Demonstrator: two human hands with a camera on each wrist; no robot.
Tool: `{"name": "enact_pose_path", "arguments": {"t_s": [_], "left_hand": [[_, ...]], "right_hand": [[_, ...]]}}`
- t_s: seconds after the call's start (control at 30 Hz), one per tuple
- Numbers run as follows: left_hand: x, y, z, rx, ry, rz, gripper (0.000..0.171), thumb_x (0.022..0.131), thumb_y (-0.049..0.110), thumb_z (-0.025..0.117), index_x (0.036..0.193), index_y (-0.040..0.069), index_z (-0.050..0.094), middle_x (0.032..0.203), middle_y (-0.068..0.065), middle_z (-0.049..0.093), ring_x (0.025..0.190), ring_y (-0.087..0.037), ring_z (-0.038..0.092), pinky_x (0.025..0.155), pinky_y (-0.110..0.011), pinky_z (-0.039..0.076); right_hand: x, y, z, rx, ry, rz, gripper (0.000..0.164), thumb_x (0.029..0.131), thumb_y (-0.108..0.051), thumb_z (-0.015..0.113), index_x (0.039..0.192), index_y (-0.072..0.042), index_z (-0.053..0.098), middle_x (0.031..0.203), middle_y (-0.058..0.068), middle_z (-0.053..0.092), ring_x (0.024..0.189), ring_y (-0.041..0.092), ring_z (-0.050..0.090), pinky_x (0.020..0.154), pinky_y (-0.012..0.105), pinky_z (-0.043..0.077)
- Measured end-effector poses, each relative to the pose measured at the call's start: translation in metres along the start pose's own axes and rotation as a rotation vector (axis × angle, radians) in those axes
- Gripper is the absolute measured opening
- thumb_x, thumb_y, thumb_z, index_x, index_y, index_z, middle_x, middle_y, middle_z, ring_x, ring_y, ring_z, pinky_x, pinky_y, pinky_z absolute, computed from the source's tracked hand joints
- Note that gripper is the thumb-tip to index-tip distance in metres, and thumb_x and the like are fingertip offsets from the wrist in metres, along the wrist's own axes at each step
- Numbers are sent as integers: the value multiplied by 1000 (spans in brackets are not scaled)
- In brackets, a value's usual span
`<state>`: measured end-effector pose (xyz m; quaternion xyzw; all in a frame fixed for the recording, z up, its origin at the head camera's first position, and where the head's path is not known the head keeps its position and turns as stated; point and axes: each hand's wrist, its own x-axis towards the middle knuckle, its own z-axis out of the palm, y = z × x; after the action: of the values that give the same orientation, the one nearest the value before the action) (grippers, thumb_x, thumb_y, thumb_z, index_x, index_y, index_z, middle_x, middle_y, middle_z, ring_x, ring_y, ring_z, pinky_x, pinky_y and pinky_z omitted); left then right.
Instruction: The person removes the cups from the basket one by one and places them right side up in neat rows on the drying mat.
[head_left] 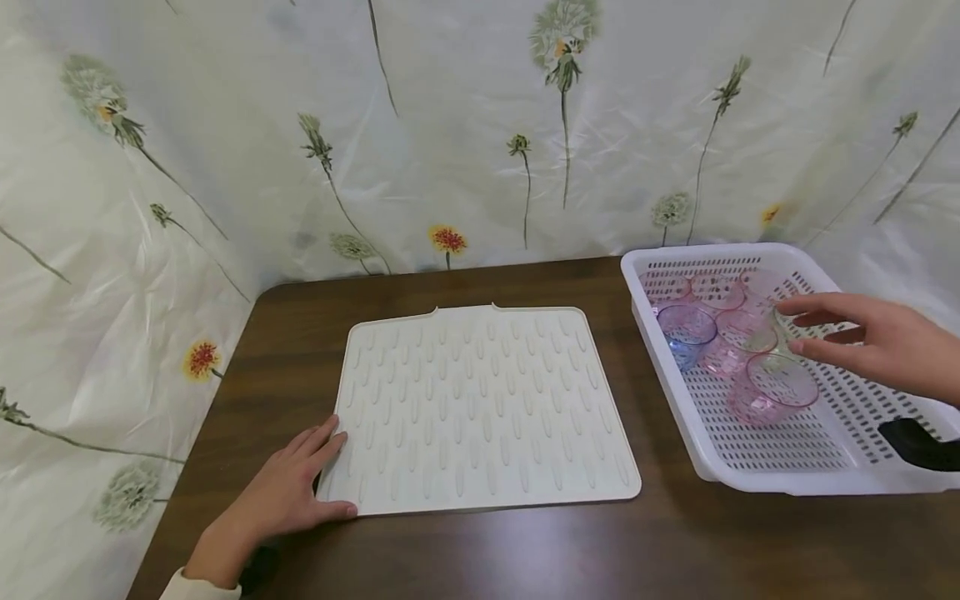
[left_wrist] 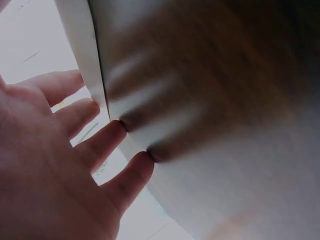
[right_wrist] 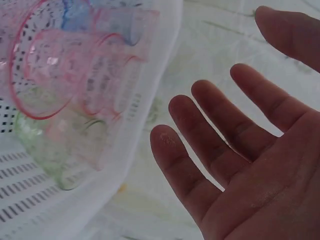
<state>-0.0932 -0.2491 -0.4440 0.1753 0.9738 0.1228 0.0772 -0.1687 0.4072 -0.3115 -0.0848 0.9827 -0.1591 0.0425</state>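
- My mat (head_left: 480, 408): white, rows of dashes
- My basket (head_left: 678, 417): white, slotted
- My glasses (head_left: 759, 407): pink, blue, green
- My table (head_left: 525, 550): dark brown, wood-grained
- My backdrop (head_left: 442, 167): whitish, dandelions, red-yellow flowers
- My sleeve (head_left: 197, 588): cream

The head camera is looking forward and down from the near side of the tabletop (head_left: 487, 554), set well back and taking in the far edge and far left corner. The left-wrist camera is looking closely along the left hand (left_wrist: 62, 157) to its fingertips. The right-wrist camera is looking along the right hand (right_wrist: 267, 175), the basket (right_wrist: 172, 25) slanting alongside. Head and right-wrist views are sharing the basket's cups (head_left: 772, 396) and right hand; head and left-wrist views, the left hand.
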Motion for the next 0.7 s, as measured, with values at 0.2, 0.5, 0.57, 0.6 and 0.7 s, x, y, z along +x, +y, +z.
{"name": "enact_pose_path", "arguments": {"t_s": [0.2,0.5,0.57,0.6,0.7], "left_hand": [[-2,-1,1,-1,6,-14,101,71,70,74,146,8,48,161,-15,34,138,-43,42,99,-66,43],[-2,1,4,-24,2,-25,101,71,72,72,147,9,48,162,-14,33,139,-44,41,100,-67,41],[-2,0,5,-27,4,-27,102,71,72,72,147,10,47,162,-13,32,140,-44,40,100,-67,41],[-3,0,5,-27,6,-26,102,71,72,72,147,10,47,162,-13,32,140,-44,40,100,-67,41],[-3,-1,6,-27,14,-23,101,71,71,73,147,10,47,162,-13,32,140,-44,40,100,-67,40]], "right_hand": [[3,21,7,36,-93,21,70,90,-35,72,144,2,45,136,39,50,110,56,57,71,50,59],[2,38,26,67,-189,25,69,87,-29,75,140,5,46,136,38,49,115,57,51,75,50,59],[1,40,30,81,-202,8,71,86,-26,76,141,6,45,136,38,48,116,57,51,75,49,58],[1,41,32,79,-204,-3,71,85,-25,77,141,5,45,136,36,49,116,55,52,76,47,58],[1,45,35,86,-212,-42,74,83,-25,78,141,5,44,137,34,50,116,54,53,78,46,57]]}}
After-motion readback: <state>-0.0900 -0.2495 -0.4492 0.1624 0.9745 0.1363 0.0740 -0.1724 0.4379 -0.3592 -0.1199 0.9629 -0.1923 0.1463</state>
